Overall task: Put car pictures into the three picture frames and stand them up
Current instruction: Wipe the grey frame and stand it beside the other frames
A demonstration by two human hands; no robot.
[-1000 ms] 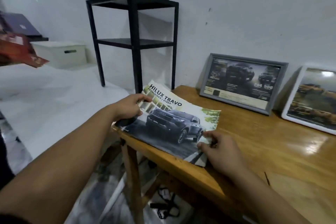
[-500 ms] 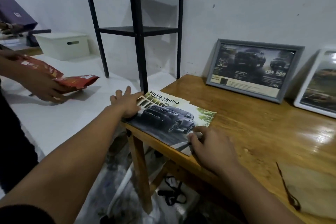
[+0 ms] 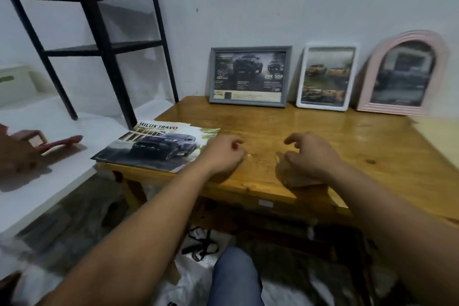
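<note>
On the wooden table (image 3: 310, 131), 3 frames (image 3: 249, 76) with car pictures stand at 12 o'clock; our left hand (image 3: 222, 154) and right hand (image 3: 309, 155) hover loosely curled, holding nothing, brochure (image 3: 159, 145) at 9.

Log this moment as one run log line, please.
frames: grey frame, white frame, pink arched frame standing, filled | brochure flat on table | left hand, right hand empty
</note>
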